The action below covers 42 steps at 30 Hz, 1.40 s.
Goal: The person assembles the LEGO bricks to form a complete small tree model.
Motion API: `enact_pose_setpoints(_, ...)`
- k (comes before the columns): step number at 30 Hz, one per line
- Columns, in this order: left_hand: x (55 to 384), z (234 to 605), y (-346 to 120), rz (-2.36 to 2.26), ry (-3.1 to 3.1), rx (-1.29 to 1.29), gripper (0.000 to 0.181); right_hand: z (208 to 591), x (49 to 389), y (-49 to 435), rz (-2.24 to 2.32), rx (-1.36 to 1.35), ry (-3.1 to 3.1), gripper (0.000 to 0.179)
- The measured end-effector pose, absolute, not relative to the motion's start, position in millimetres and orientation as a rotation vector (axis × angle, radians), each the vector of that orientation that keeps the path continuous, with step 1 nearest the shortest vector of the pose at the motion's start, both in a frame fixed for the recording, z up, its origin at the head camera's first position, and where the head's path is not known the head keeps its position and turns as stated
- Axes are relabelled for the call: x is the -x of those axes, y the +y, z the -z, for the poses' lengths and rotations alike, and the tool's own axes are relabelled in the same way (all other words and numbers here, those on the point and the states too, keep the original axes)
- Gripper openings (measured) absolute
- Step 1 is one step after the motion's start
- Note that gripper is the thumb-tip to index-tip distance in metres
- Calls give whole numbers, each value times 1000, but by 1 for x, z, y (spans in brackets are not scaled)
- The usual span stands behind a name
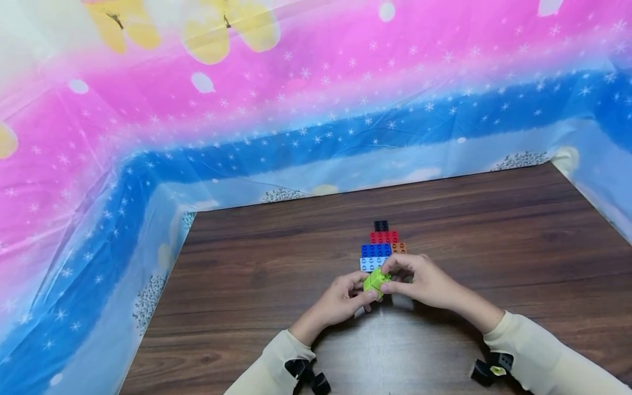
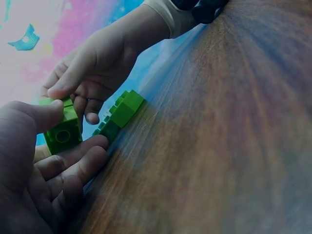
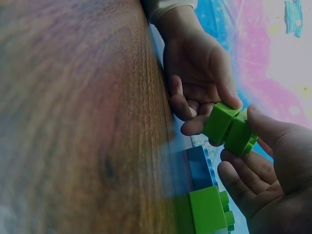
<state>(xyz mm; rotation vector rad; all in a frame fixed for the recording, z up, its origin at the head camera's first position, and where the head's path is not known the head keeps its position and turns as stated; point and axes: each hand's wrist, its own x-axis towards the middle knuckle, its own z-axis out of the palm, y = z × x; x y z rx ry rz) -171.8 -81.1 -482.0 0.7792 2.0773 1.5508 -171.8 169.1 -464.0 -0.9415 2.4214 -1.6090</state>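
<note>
Both hands meet over the near end of a row of toy building bricks. My left hand (image 1: 338, 299) pinches a lime green brick (image 3: 220, 122) between thumb and fingers. Against it, my right hand (image 1: 424, 280) pinches a second lime green brick (image 3: 239, 136) by thumb and fingertips. The two bricks sit side by side with a thin gap line between them in the right wrist view. Seen from the left wrist, the left thumb presses the top of a green brick (image 2: 63, 134) whose hollow round underside shows. Another green brick (image 3: 207, 209) stands on the table, hidden by the hands in the head view.
Beyond the hands, a light blue brick (image 1: 371, 264), a blue brick (image 1: 376, 250), an orange brick (image 1: 399, 248), a red brick (image 1: 384, 237) and a black brick (image 1: 381, 225) lie in touching rows on the brown wooden table (image 1: 271, 241). A patterned cloth (image 1: 321, 109) hangs behind the table.
</note>
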Motion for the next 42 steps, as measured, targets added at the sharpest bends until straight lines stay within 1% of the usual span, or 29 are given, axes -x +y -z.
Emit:
enact_pose_setpoints(7,170,483,-79,-1584,2075,-767,25,466,171,168,1636,973,2382,18)
enact_pose_setpoints(13,171,483,-79,-1594,2075,-769,28,467,172,167,1644,995,2400,19)
enact_pose_setpoints(17,171,485,-79,-1591,2068,-769,27,467,172,167,1641,985,2393,18)
enact_pose_setpoints(23,172,487,-80,-1579,2082,-813,26,469,172,167,1645,1006,2389,16)
enact_pose_setpoints(30,172,486,-80,-1570,2093,-844,27,470,172,167,1628,988,2401,16)
enact_pose_setpoints(42,171,484,-79,-1573,2089,-817,27,469,170,166,1659,982,2424,16)
